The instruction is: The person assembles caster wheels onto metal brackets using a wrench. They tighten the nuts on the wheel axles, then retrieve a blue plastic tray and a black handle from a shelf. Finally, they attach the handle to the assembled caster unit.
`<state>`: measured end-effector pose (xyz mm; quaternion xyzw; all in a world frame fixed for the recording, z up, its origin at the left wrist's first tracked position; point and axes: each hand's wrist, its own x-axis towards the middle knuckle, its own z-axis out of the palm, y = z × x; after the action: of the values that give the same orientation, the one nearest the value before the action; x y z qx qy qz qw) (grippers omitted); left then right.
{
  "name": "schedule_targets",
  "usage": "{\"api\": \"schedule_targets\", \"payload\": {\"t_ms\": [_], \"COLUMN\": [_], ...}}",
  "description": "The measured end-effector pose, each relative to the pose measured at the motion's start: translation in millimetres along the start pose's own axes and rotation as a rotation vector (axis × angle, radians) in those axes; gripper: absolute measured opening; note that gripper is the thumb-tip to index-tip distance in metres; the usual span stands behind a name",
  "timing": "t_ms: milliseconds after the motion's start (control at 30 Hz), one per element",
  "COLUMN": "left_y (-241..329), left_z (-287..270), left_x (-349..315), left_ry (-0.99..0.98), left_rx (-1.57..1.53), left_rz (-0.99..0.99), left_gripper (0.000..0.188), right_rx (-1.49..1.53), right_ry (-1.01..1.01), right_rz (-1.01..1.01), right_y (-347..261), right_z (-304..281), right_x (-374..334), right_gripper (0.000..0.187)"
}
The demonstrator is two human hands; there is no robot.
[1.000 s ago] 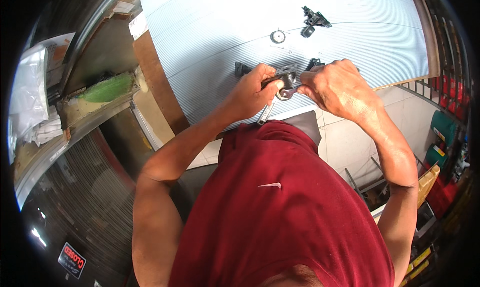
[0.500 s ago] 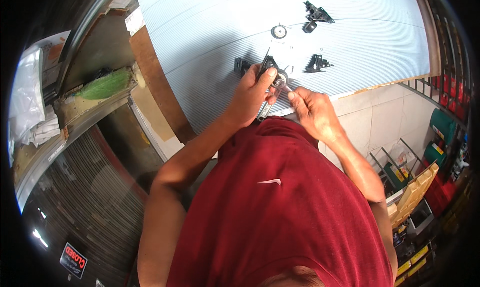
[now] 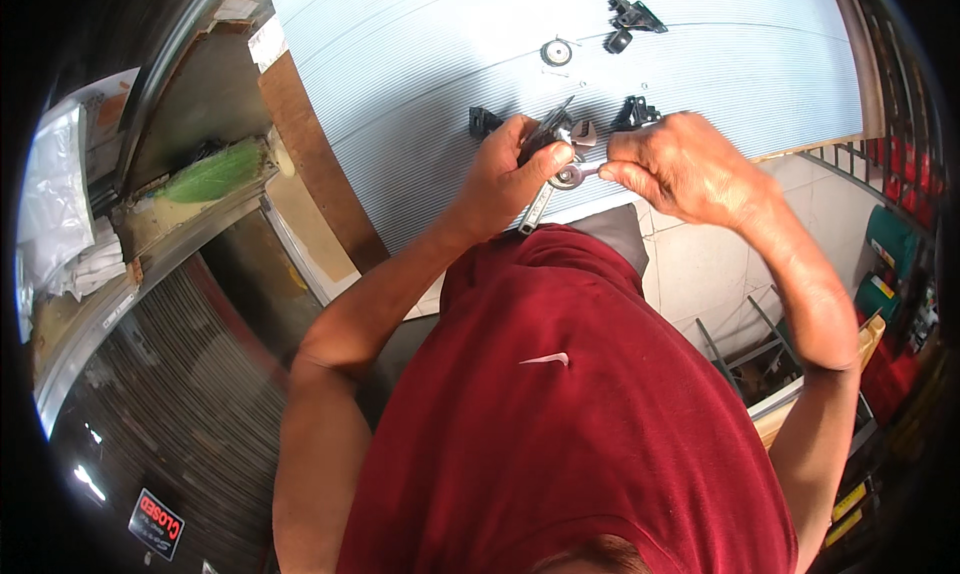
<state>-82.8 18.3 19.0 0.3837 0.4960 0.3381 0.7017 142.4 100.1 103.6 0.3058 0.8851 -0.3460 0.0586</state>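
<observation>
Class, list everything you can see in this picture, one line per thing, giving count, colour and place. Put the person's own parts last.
corrugated sheet: one, pale blue-grey, across the top as the work surface
round disc: one, silver, on the sheet above the hands
black fittings: several, black, on the sheet at top and beside the hands
wrench: one, silver, in the left hand
small wheel part: one, grey metal, between both hands
wooden board: one, brown, left of the sheet
green bundle: one, green, on the left ledge
shutter: one, dark, lower left
red shirt: one, dark red, centre
left hand: one, gripping the wrench
right hand: one, pinching the wheel part
</observation>
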Motion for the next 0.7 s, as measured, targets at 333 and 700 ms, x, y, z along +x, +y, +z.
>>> {"api": "schedule_targets", "payload": {"t_ms": [333,700], "left_y": [-28,-45], "left_z": [13,78], "left_x": [5,3], "left_ry": [0.207,0.106], "left_rx": [-0.185,0.621], "left_rz": [-0.013,0.54], "left_gripper": [0.033,0.05], "right_rx": [0.284,1.634], "right_ry": [0.267,0.68], "right_rz": [0.303,0.729], "right_y": [-31,2], "right_z": [4,155], "right_x": [-11,-37], "right_gripper": [0.028,0.038]}}
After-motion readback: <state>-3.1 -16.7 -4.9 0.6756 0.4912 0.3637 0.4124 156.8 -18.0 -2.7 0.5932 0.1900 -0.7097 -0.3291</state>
